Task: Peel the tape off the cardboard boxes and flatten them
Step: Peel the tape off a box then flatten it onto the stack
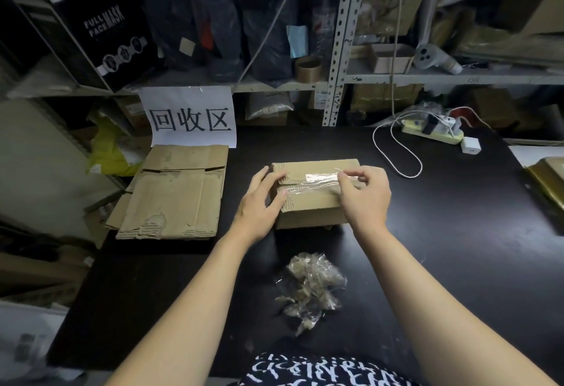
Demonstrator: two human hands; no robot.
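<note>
A small closed cardboard box (308, 213) stands in the middle of the black table (457, 233). Clear tape (317, 179) runs along the seam on its top. My left hand (259, 202) rests with straight fingers on the box's left end, thumb on the top. My right hand (364, 195) sits on the right part of the top and pinches the clear tape between thumb and fingertips. A stack of flattened cardboard (174, 193) lies to the left.
A heap of crumpled peeled tape (311, 288) lies on the table near me. A power strip with plugs (433, 131) and a white cable (393, 154) sit at the back right. A paper sign (190, 115) hangs from shelves crowded with boxes.
</note>
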